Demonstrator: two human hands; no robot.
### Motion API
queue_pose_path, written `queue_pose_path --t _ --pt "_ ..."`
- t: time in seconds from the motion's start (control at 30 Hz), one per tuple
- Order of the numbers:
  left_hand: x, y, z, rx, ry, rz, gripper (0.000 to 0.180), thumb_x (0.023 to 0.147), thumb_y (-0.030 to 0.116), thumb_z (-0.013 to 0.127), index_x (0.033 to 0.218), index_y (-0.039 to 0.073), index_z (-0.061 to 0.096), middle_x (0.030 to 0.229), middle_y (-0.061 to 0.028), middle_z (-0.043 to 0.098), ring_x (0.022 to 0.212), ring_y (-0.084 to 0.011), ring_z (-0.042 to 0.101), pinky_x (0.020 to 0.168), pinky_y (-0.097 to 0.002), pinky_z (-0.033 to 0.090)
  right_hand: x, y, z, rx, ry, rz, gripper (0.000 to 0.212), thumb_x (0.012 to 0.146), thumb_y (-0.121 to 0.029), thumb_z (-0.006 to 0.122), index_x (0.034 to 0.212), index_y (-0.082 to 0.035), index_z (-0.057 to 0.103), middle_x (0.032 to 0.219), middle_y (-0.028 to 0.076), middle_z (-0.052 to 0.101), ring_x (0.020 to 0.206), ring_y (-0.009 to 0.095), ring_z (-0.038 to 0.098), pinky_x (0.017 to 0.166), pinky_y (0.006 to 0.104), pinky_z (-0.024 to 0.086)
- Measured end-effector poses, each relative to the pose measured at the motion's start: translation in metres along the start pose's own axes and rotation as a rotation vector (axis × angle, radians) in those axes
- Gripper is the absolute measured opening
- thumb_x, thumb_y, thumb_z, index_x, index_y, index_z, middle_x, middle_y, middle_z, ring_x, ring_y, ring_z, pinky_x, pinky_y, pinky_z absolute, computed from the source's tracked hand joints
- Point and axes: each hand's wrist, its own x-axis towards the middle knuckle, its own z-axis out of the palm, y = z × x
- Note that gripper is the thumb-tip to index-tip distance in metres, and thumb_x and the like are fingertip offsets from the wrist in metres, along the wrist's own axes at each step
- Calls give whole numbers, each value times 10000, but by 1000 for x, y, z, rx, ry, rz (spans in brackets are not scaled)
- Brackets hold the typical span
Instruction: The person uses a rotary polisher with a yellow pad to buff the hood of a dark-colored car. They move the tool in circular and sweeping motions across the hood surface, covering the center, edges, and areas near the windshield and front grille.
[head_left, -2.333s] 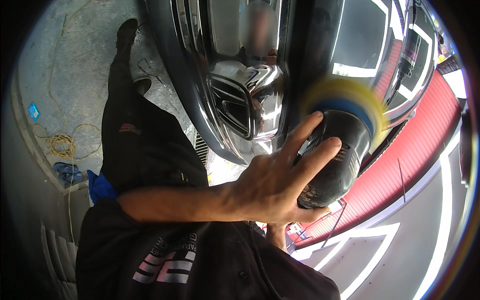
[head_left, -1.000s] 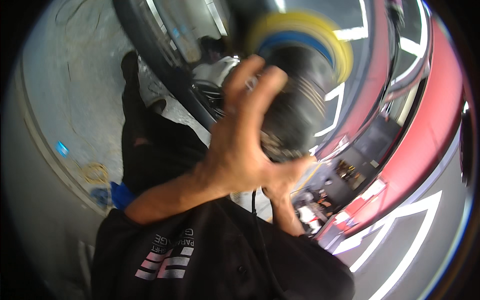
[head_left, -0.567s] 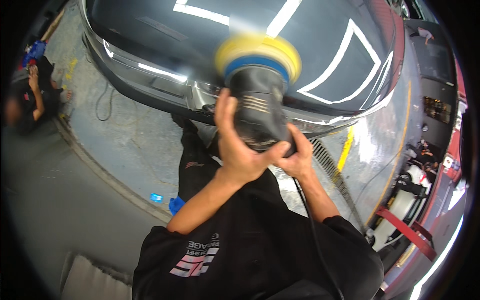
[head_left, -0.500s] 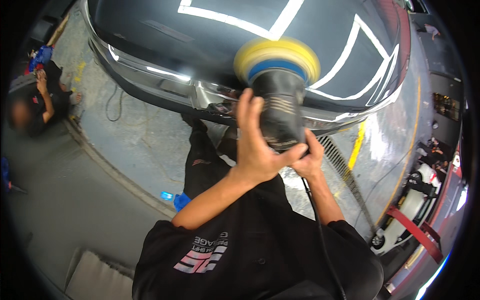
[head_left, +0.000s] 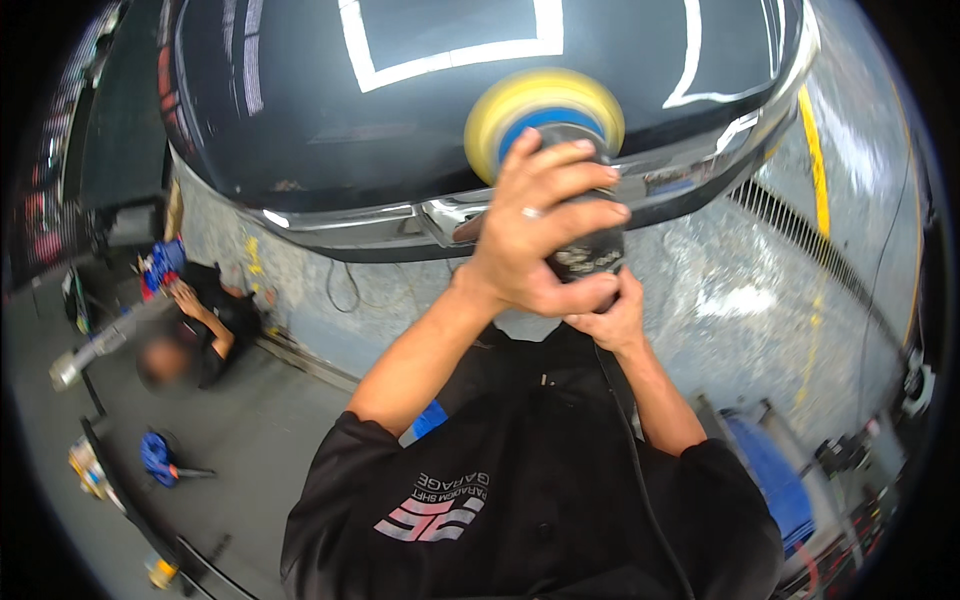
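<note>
A black car polisher (head_left: 592, 252) presses its round yellow foam pad (head_left: 488, 112) against the glossy dark hood (head_left: 330, 140) of a car, close to the hood's front edge. The pad looks blurred. My left hand (head_left: 545, 225) lies over the polisher's body, its fingers wrapped across the top behind the blue backing plate. Lower down, my right hand (head_left: 618, 318) grips the rear end of the tool, partly hidden behind it. From there a black cord (head_left: 640, 455) runs down along my shirt.
Chrome trim (head_left: 375, 232) borders the hood's front edge. A floor drain grate (head_left: 790, 225) lies to the right, beside a yellow line (head_left: 815, 160). Another person (head_left: 215, 325) is low on the left. Blue-topped equipment (head_left: 770, 480) stands at the lower right.
My left hand has shifted forward and now covers more of the polisher's top. The pad has moved slightly left over the hood. My view has turned, with the other person now farther in.
</note>
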Motion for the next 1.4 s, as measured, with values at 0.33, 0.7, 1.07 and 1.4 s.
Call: queue_pose_path --t 0.33,0.7,1.07,1.4 --pt "-58 -34 -159 110 -149 128 695 920 732 472 985 73 685 1058 -167 729 1097 -417 665 1098 -606 347 9 9 207 105 114 -237 860 608 -387 952 1274 24 597 1148 194 697 1028 317 710 906 377 561" --pt "-92 -38 -170 156 -242 251 689 939 786 369 1011 158 644 1074 -110 701 1113 -379 636 1116 -589 337 18 48 253 238 230 -404 762 542 -313 952 1173 -21 642 968 136 707 837 309 708 760 387 580" --pt "-86 -36 -159 190 -417 311 666 961 705 363 1083 115 647 1129 -175 664 1182 -429 593 1135 -629 282 22 69 257 338 270 -433 813 516 -337 960 1187 -7 640 977 145 714 844 312 718 771 364 580" --pt "-73 -49 -141 54 -387 600 552 919 416 334 1167 15 622 1203 -293 635 1213 -509 555 1124 -654 299 30 65 245 368 246 -443 750 504 -347 943 1127 -35 666 960 129 724 824 312 731 730 374 599"
